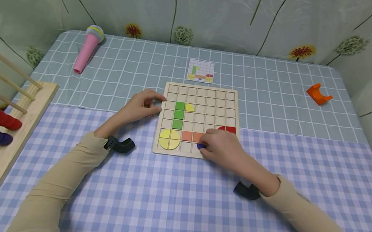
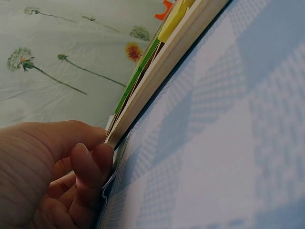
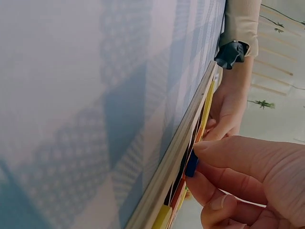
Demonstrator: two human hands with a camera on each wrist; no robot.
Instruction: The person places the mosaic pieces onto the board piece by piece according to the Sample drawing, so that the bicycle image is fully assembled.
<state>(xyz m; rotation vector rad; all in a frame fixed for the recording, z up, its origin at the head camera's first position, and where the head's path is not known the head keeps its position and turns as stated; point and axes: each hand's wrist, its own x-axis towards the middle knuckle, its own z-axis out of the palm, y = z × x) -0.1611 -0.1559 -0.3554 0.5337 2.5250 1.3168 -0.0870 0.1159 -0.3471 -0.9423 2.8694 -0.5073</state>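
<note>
A square wooden grid board (image 1: 202, 91) lies on the table, holding flat coloured pieces. Green squares (image 1: 178, 114) form a column beside a yellow quarter circle (image 1: 189, 107). Four yellow quarters make a circle (image 1: 169, 139) at the lower left, with orange squares (image 1: 187, 136) to its right. Red pieces (image 1: 230, 129) show partly behind my right hand (image 1: 222, 146). That hand pinches a small blue piece (image 3: 191, 164) between thumb and finger, low over the board's front rows. My left hand (image 1: 141, 105) touches the board's left edge, its thumb and forefinger spread apart.
Behind the board lies a printed card (image 1: 200, 71) with a coloured grid pattern. A pink toy microphone (image 1: 88, 49) is at the back left, an orange curved piece (image 1: 319, 94) at the back right. A wooden bead rack (image 1: 26, 126) stands on the left.
</note>
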